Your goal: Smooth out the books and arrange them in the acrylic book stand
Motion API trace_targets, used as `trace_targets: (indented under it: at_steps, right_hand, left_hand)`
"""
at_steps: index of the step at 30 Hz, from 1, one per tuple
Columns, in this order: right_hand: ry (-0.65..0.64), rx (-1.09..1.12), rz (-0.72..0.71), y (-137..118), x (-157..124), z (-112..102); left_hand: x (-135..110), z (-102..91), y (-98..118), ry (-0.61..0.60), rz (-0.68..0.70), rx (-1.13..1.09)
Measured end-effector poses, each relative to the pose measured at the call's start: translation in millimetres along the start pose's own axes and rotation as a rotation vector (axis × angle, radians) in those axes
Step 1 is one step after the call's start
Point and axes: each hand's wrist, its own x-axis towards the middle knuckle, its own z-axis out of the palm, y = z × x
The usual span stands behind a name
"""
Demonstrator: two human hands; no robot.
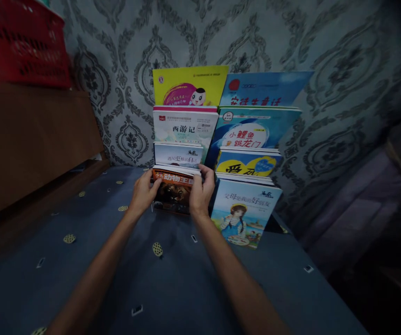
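Both hands grip a small dark book (173, 191) with an orange title strip and a lion's face on its cover. My left hand (144, 190) is closed on its left edge, thumb on the front. On the right edge, my right hand (202, 190) holds it with the thumb in front and fingers at the top corner. Behind it in the left column stand a pale blue book (177, 152), a white and green book (182, 124) and a yellow book (189, 83). Beside my right hand is a light blue book (244, 209) with a painted child.
Behind the light blue book rise a yellow and blue book (247, 163), a teal book (252, 128) and a blue book (266, 86). Patterned wallpaper (130, 56) backs them. A red basket (22, 46) sits on a brown cabinet (36, 139) at left. Dark blue cloth (112, 284) covers the surface.
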Motion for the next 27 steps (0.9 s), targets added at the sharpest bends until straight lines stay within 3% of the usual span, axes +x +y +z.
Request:
trace_targets:
  at_steps: [10,15,27]
  right_hand:
    - [-0.002,-0.008,0.159,8.7,-3.1,3.5]
    - [0.005,0.057,0.215,5.1,-0.8,5.4]
    - [-0.008,0.043,0.155,12.1,-2.2,9.0]
  left_hand:
    - [-0.2,1.5,-8.4,-0.026,0.003,0.13]
    - [-2.3,-0.1,-2.9,-0.065,-0.046,0.035]
    - [13.8,4.8,18.6,0.102,-0.502,-0.54]
